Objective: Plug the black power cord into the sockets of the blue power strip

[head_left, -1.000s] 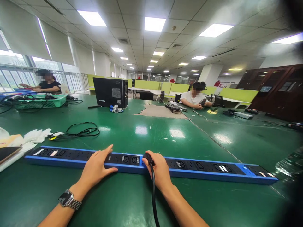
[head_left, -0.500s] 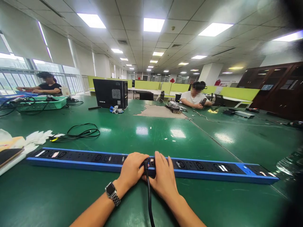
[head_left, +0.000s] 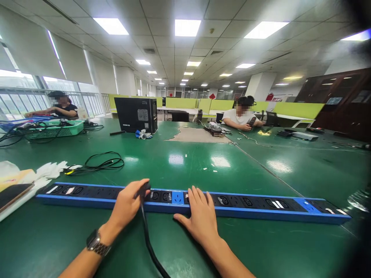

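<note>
Across the table in front of me lies a long blue and black power strip (head_left: pixel 255 214) with rows of sockets. My left hand (head_left: pixel 128 200) is closed around a black plug (head_left: pixel 145 189), held over the strip left of its middle. From the plug a thick black power cord (head_left: pixel 147 239) runs down toward the bottom edge. My right hand (head_left: pixel 200 210) lies flat on the strip, its fingers over the sockets and its thumb stretched to the left. Between the hands a blue socket section (head_left: pixel 177 197) shows.
A coiled black cable (head_left: pixel 106 164) and white packing material (head_left: pixel 50 170) lie to the left. Farther back are a green basket (head_left: pixel 58 131), a black computer case (head_left: pixel 136 114) and blue-and-white gloves (head_left: pixel 143 134). One person (head_left: pixel 62 106) sits back left, another (head_left: pixel 242 116) back right.
My left hand has moved left with the plug, away from the strip's middle, uncovering the blue socket section. The cord has swung with it. My right hand stays on the strip.
</note>
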Action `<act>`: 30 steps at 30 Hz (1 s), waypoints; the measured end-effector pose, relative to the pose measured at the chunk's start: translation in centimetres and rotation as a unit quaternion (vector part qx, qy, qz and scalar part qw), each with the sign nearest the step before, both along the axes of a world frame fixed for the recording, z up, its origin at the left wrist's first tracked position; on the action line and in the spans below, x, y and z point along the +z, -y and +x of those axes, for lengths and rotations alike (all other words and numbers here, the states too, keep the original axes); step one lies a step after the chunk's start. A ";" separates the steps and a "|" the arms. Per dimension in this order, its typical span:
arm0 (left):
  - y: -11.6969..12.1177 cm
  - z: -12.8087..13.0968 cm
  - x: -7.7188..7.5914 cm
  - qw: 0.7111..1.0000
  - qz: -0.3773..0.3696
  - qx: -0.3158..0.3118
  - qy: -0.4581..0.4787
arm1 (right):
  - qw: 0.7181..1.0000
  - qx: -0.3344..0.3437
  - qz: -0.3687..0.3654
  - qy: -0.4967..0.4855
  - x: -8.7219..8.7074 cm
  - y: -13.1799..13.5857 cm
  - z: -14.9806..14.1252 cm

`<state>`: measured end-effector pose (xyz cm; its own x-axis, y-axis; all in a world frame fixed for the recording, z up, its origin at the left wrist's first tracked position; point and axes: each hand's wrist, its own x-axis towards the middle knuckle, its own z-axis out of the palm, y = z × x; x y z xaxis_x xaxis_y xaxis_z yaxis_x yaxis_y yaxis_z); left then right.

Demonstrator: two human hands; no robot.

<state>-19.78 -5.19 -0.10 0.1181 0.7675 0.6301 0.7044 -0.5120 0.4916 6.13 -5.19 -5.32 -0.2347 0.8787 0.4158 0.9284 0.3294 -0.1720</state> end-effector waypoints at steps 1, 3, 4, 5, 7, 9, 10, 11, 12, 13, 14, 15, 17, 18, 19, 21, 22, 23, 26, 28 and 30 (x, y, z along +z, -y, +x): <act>0.2 -1.0 -0.5 1.000 -0.021 0.006 -0.005 | 1.000 -0.001 0.000 -0.001 -0.1 0.0 0.0; 0.5 -2.4 -1.3 0.999 -0.051 0.010 -0.011 | 1.000 -0.002 0.001 -0.006 -0.1 -0.1 0.0; 0.5 -2.6 -1.6 0.998 -0.060 0.005 -0.015 | 1.000 -0.005 0.001 -0.011 -0.1 -0.1 -0.1; 0.4 -2.7 -1.7 0.998 -0.065 -0.001 -0.020 | 1.000 -0.008 0.001 -0.017 0.1 0.0 -0.3; 0.1 -2.4 -1.6 0.997 -0.067 -0.011 -0.033 | 0.999 -0.009 -0.002 -0.034 0.7 0.1 -1.1; -0.4 -2.2 -1.4 0.996 -0.070 -0.012 -0.044 | 0.998 0.010 -0.012 -0.053 1.6 0.3 -2.4; -0.5 -2.2 -1.3 0.996 -0.075 -0.014 -0.049 | 0.998 0.024 -0.017 -0.064 2.1 0.4 -3.2; -0.7 -2.2 -1.2 0.995 -0.082 -0.019 -0.054 | 0.996 0.039 -0.021 -0.074 2.6 0.5 -4.0; -0.8 -2.4 -1.2 0.994 -0.089 -0.025 -0.059 | 0.995 0.052 -0.024 -0.086 3.0 0.5 -4.8; -0.8 -2.6 -1.3 0.993 -0.095 -0.033 -0.063 | 0.993 0.062 -0.028 -0.097 3.4 0.5 -5.6; -0.8 -2.8 -1.4 0.992 -0.099 -0.039 -0.068 | 0.991 0.068 -0.031 -0.109 3.7 0.5 -6.4; -0.7 -3.0 -1.5 0.991 -0.101 -0.043 -0.073 | 0.989 0.074 -0.036 -0.121 3.9 0.4 -7.0; -0.5 -3.3 -1.6 0.990 -0.100 -0.042 -0.096 | 0.985 0.089 -0.048 -0.143 4.2 0.2 -8.1; -0.4 -3.3 -1.7 0.988 -0.098 -0.036 -0.112 | 0.982 0.100 -0.052 -0.153 4.3 0.0 -8.6; -0.3 -3.2 -1.8 0.986 -0.095 -0.026 -0.132 | 0.979 0.114 -0.055 -0.161 4.3 -0.2 -9.1; -0.2 -3.1 -1.9 0.981 -0.088 0.002 -0.174 | 0.974 0.145 -0.055 -0.168 4.3 -0.7 -10.2; -0.1 -3.0 -2.0 0.978 -0.087 0.017 -0.191 | 0.972 0.159 -0.055 -0.166 4.3 -0.9 -10.9; -0.1 -2.9 -2.1 0.975 -0.087 0.029 -0.204 | 0.970 0.171 -0.055 -0.162 4.2 -1.1 -11.5; -0.2 -2.7 -2.2 0.967 -0.101 0.048 -0.227 | 0.964 0.193 -0.040 -0.178 4.4 -1.5 -12.9; -0.3 -2.7 -2.2 0.964 -0.110 0.055 -0.235 | 0.956 0.174 -0.002 -0.237 4.8 -1.6 -12.8; -0.4 -2.7 -2.2 0.962 -0.114 0.061 -0.242 | 0.945 0.138 0.042 -0.294 5.2 -1.8 -11.2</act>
